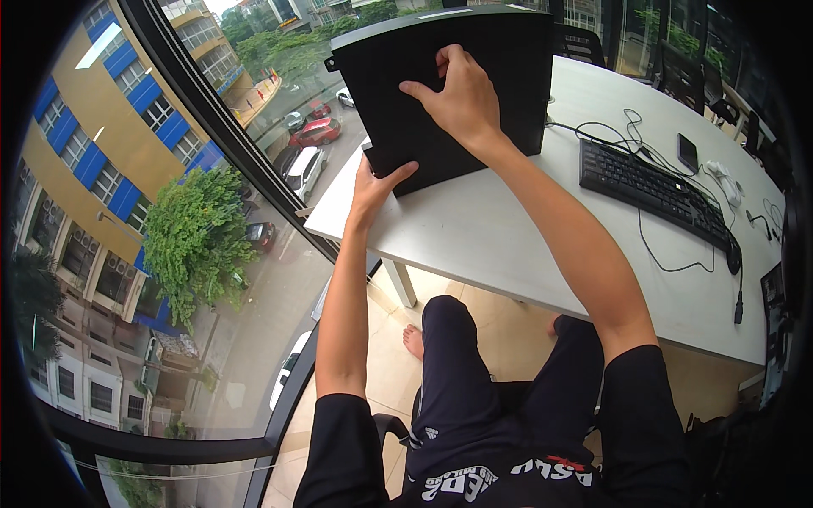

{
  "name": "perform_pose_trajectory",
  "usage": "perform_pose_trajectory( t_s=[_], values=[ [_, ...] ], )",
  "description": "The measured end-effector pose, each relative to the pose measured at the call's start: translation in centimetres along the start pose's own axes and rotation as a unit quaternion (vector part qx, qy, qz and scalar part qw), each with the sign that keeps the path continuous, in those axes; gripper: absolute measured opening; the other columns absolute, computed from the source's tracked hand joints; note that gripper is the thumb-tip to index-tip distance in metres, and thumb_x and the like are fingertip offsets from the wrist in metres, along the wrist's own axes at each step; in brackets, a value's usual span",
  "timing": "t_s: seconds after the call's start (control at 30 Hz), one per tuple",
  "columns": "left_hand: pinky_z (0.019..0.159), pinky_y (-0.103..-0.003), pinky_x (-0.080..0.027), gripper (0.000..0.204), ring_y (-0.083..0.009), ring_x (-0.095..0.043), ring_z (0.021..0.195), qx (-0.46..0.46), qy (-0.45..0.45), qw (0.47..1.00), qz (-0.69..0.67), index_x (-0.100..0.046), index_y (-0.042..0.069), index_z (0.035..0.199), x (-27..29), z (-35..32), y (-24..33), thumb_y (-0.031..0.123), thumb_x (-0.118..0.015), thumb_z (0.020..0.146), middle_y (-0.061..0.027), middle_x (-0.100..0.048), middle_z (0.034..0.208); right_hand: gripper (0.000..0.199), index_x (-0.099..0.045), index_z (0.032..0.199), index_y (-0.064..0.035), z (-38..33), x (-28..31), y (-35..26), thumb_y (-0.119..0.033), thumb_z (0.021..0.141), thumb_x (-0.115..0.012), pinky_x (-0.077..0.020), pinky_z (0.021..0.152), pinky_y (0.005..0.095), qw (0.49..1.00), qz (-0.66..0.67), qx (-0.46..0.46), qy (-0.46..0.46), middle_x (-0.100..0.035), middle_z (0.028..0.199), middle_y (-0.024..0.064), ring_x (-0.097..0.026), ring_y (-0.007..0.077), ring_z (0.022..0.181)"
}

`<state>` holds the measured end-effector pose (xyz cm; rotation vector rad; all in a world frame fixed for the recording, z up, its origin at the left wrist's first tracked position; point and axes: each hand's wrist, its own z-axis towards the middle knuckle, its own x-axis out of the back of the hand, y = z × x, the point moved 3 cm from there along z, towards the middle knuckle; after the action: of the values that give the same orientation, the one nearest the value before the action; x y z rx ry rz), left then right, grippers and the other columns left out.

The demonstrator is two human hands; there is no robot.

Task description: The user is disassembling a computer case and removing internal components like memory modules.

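A black desktop computer case (381, 110) stands upright on the white table, with its broad flat side facing me. My left hand (373, 188) grips its lower left edge; the thumb lies on the flat side and the other fingers are mostly hidden round the edge. Over the upper middle of that side is my right hand (461, 95), its thumb stretched out to the left and the other fingers bent. Nothing shows between its fingers, and I cannot tell whether the fingertips touch the panel.
On the white table (508, 229), to the right, lie a black keyboard (648, 186), a black mouse (733, 254), a phone (687, 152), a white cable (724, 182) and several black cords. A large window (279, 212) runs along the left. Black office chairs (707, 89) stand beyond the table.
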<state>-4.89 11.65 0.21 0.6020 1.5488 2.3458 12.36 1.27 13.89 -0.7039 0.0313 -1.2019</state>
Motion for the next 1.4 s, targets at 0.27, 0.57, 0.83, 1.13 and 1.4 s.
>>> perform_pose_trajectory(
  t_s=[0.27, 0.57, 0.83, 1.13, 1.4],
  values=[
    [0.104, -0.036, -0.048, 0.075, -0.0224, -0.064, 0.116, -0.007, 0.005, 1.000, 0.013, -0.056, -0.001, 0.137, -0.1, -0.1, 0.3, 0.035, -0.090, 0.081, -0.0123, -0.067, 0.125, 0.061, -0.064, 0.115, 0.0013, 0.7, 0.8, -0.4, -0.041, 0.078, -0.089, -0.0606, 0.074, 0.0435, 0.999, -0.033, 0.009, -0.040, -0.071, 0.104, 0.0170, -0.074, 0.0341, 0.091],
    [0.104, -0.036, -0.048, 0.078, -0.0234, -0.063, 0.117, 0.000, 0.004, 1.000, 0.007, -0.055, -0.001, 0.138, -0.2, 0.0, 0.2, 0.036, -0.091, 0.079, -0.0129, -0.067, 0.126, 0.053, -0.066, 0.109, -0.0010, 1.1, 1.1, -0.9, -0.038, 0.079, -0.089, -0.0606, 0.071, 0.0448, 0.996, -0.049, 0.013, -0.068, -0.072, 0.097, 0.0179, -0.075, 0.0360, 0.089],
    [0.104, -0.037, -0.049, 0.079, -0.0237, -0.064, 0.118, 0.001, 0.004, 1.000, 0.019, -0.055, -0.001, 0.138, -0.4, -0.1, 0.5, 0.037, -0.090, 0.079, -0.0133, -0.067, 0.126, 0.049, -0.064, 0.104, -0.0017, 1.1, 1.2, -0.9, -0.036, 0.079, -0.089, -0.0598, 0.067, 0.0456, 0.996, -0.055, 0.013, -0.070, -0.071, 0.093, 0.0176, -0.074, 0.0364, 0.085],
    [0.103, -0.036, -0.049, 0.079, -0.0241, -0.063, 0.117, 0.000, -0.010, 0.999, 0.035, -0.055, -0.001, 0.138, -0.2, -0.1, 0.7, 0.037, -0.090, 0.079, -0.0137, -0.067, 0.126, 0.050, -0.065, 0.106, -0.0009, 0.1, 2.3, -1.6, -0.037, 0.080, -0.088, -0.0599, 0.064, 0.0433, 0.996, -0.058, 0.036, -0.065, -0.071, 0.091, 0.0172, -0.075, 0.0356, 0.082],
    [0.104, -0.036, -0.048, 0.079, -0.0240, -0.063, 0.117, -0.002, -0.014, 0.999, 0.029, -0.056, -0.001, 0.137, -0.5, -0.3, 1.2, 0.036, -0.091, 0.077, -0.0134, -0.067, 0.125, 0.052, -0.063, 0.107, -0.0009, -0.9, 2.8, -1.2, -0.039, 0.082, -0.087, -0.0591, 0.061, 0.0420, 0.996, -0.050, 0.054, -0.046, -0.071, 0.091, 0.0164, -0.074, 0.0348, 0.078]
  ],
)
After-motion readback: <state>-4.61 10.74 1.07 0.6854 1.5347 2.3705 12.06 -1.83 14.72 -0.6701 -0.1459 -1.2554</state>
